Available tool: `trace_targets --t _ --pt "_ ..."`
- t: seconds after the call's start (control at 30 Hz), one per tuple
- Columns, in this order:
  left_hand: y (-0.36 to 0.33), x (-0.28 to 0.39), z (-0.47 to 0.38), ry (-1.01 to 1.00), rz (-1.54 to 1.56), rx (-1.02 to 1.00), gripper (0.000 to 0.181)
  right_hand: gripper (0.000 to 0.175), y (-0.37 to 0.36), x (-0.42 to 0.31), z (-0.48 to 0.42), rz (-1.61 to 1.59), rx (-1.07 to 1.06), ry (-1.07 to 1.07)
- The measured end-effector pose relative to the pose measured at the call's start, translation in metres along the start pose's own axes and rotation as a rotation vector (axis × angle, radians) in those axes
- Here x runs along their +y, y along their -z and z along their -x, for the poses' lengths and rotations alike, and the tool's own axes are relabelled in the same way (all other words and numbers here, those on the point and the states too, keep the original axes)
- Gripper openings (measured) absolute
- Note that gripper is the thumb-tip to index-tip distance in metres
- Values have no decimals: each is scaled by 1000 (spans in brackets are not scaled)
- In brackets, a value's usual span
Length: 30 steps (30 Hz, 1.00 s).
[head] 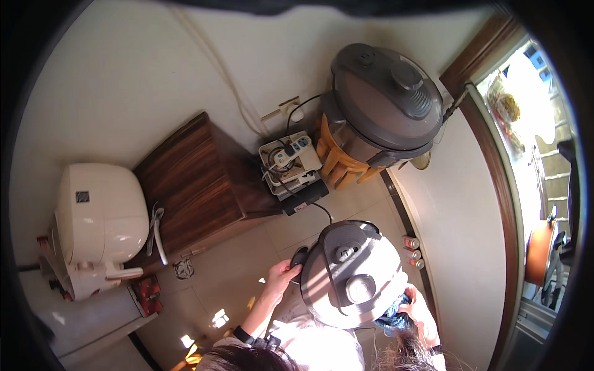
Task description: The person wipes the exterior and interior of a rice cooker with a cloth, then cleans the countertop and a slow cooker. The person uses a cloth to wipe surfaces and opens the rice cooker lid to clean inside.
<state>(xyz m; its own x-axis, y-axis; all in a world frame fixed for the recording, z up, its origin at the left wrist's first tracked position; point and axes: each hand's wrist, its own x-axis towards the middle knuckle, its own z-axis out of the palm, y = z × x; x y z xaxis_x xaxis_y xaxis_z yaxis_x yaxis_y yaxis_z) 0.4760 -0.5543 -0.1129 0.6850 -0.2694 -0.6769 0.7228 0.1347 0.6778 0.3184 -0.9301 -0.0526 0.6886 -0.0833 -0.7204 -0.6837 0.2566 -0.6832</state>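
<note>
An electric pressure cooker [366, 259] with a closed grey lid is close in front of my body, its lid streaked with sunlight. My left hand [281, 278] grips the dark side handle [299, 259] at the cooker's left. On the opposite side, my right hand [413, 308] holds a blue cloth [394, 315] against the lower right of the cooker. The cooker's underside is hidden. A dark cord leads from behind the cooker towards a white power strip [292, 153], which lies on a small portable gas stove [304, 178].
A larger electric pressure cooker [385, 102] stands on a wooden stool [343, 169] by the wall. Left are a dark wooden cabinet [190, 185] with utensils and a white rounded appliance [104, 213]. Several cans [412, 252] stand on the floor near the right wall.
</note>
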Motion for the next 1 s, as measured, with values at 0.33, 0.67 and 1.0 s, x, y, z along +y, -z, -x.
trace_targets --t 0.33,0.67,1.0 --pt "15 236 175 -600 51 89 25 74 -118 -244 86 197 -223 451" --pt "145 339 149 -668 88 458 22 65 -308 -343 -55 251 -349 494" --pt "183 346 122 -591 110 722 36 56 -383 -363 -135 372 -451 393"
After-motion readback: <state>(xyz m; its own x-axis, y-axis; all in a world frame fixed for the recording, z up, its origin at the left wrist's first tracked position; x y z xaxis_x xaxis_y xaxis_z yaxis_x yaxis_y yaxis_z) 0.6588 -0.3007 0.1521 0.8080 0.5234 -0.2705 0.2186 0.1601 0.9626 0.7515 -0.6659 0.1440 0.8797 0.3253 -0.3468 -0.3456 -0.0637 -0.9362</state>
